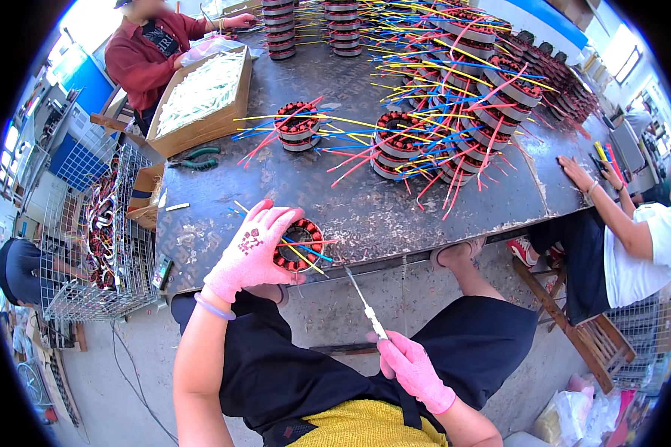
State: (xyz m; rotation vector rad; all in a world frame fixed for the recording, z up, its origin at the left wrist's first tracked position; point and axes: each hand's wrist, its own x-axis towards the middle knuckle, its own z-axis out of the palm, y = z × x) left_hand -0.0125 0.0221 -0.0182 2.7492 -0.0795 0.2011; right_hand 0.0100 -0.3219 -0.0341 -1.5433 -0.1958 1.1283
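My left hand (247, 252), in a pink glove, grips a motor stator (316, 237) at the table's near edge. The stator is a ring with red windings, and yellow, blue and red leads cross its opening. In my pink-gloved right hand (416, 369) is a slim tool with a white handle (375, 323) and a thin metal shaft. Its fingers are closed round the handle, above my lap. The shaft points up toward the stator, its tip apart from the ring. I cannot tell the shape of that tip. My left palm and thumb partly hide the stator's left side.
Beyond stand a pair of stacked stators (298, 128) and many piled stators (492, 97) with leads sticking out. Pliers (197, 158) lie near a carton of white strips (162, 128). A wire basket (89, 257) stands left. Co-workers sit at far left and right, one arm (611, 205) on the table.
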